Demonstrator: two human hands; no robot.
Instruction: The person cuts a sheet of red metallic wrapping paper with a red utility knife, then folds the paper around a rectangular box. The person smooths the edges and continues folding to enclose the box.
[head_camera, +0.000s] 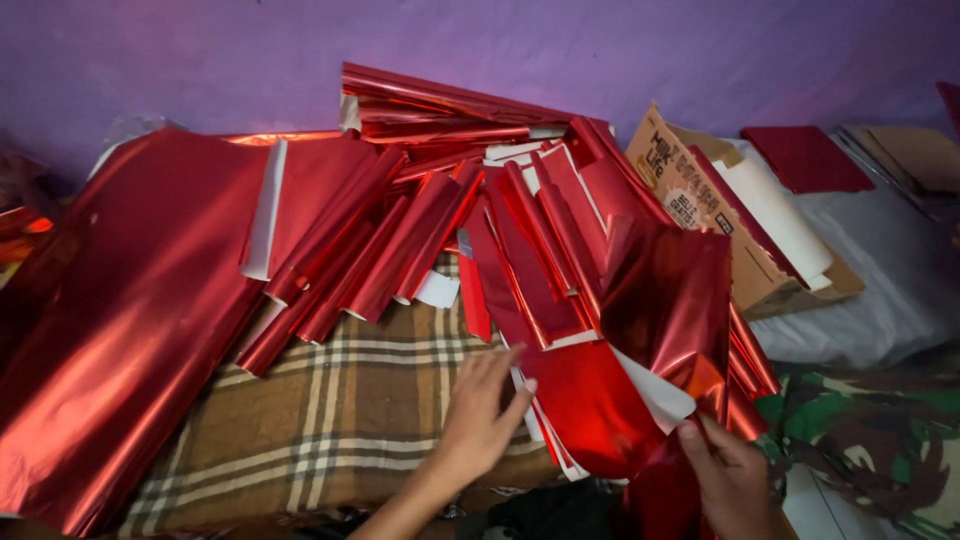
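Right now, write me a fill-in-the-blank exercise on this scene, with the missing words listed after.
1. The shiny foil sheets and rolled foil are all coloured ____.
2. The right hand pinches the lower edge of a crinkled foil sheet, while the left hand rests its fingers on a ____ foil sheet beside it.
3. The brown blanket under the foil has a ____ pattern.
4. The open box at the right is made of ____.

Missing words: red; flat; plaid; cardboard
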